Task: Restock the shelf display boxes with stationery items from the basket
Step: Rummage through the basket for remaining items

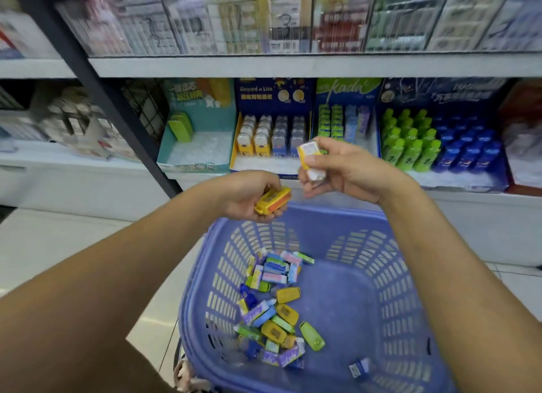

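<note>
Fingers of right hand (346, 169) pinch a yellow-white item (310, 158) upright, just before the blue display box (271, 163); left hand (252, 197) cradles a yellow case (273, 200), nearer the basket (410, 290).

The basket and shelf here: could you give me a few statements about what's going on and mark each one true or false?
1. The left hand holds a yellow item. True.
2. The right hand is empty. False: it holds a small yellow and white item.
3. The blue basket still has small packs in it. True: a loose pile of colourful packs lies on its bottom.
4. The teal display box is packed full. False: only a few green items stand at its back left, and the rest is bare.
5. Both hands are reaching down inside the basket. False: they are raised above its far rim, in front of the shelf.
</note>
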`<action>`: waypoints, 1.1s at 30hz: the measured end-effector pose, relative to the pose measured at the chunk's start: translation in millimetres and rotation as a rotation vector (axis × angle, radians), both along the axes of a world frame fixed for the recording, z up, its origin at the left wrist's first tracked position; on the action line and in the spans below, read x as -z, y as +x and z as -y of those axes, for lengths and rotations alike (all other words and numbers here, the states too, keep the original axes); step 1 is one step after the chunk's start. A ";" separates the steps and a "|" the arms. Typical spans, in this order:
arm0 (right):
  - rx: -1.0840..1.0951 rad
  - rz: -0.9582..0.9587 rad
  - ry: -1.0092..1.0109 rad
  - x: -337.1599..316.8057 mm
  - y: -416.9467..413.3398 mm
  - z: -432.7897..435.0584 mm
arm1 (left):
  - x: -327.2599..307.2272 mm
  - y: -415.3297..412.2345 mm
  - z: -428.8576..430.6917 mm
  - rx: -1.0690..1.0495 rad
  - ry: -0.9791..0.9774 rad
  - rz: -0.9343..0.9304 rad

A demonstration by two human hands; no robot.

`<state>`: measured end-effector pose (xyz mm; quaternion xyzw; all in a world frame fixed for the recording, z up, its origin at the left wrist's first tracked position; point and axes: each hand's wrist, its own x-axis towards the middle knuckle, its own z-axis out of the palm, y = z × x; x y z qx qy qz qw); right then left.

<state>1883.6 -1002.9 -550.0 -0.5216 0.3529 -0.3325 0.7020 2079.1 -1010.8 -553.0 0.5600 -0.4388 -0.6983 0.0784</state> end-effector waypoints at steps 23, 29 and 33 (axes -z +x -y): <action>0.415 -0.837 -0.775 34.4 120.9 72.4 | -31.8 102.0 22.3 -0.514 -0.140 -0.083; 0.424 -0.835 -0.740 44.8 123.9 84.7 | -23.2 111.9 16.9 -0.509 -0.113 -0.137; 0.524 -0.773 -0.736 49.0 128.1 84.1 | -19.1 118.7 14.9 -0.491 -0.143 -0.190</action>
